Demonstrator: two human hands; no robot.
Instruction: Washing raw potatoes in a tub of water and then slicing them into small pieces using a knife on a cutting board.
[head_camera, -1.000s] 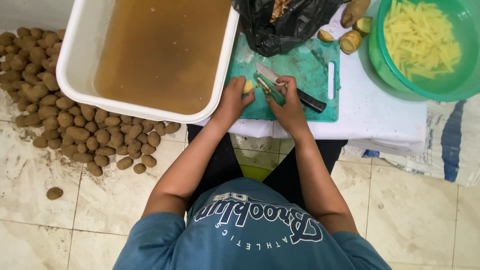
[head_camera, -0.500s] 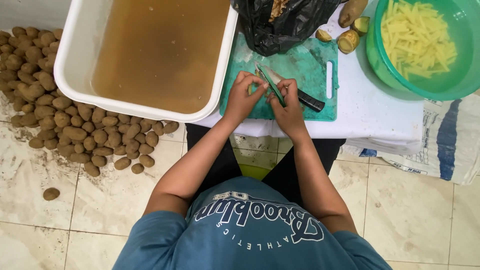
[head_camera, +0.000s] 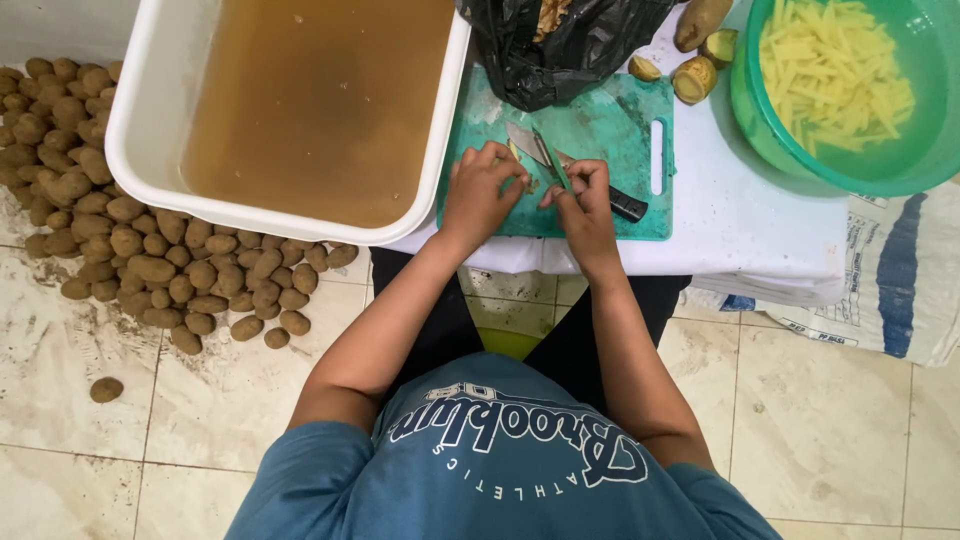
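Over the green cutting board (head_camera: 610, 125), my left hand (head_camera: 480, 192) is closed around a small pale potato (head_camera: 514, 152) that is mostly hidden by the fingers. Right beside it, my right hand (head_camera: 585, 205) grips a green peeler (head_camera: 556, 170) whose blade points at the potato. A knife (head_camera: 527, 141) with a black handle lies on the board just beyond both hands.
A white tub of brown water (head_camera: 300, 100) stands at the left of the white table (head_camera: 760, 230). A black bag of peelings (head_camera: 560, 45), a few potatoes (head_camera: 695, 78) and a green bowl of cut potato strips (head_camera: 840, 70) sit behind. Unpeeled potatoes (head_camera: 130, 240) are heaped on the floor.
My two hands have drawn closer together over the board, and the peeler has shifted along the potato. The knife has not moved.
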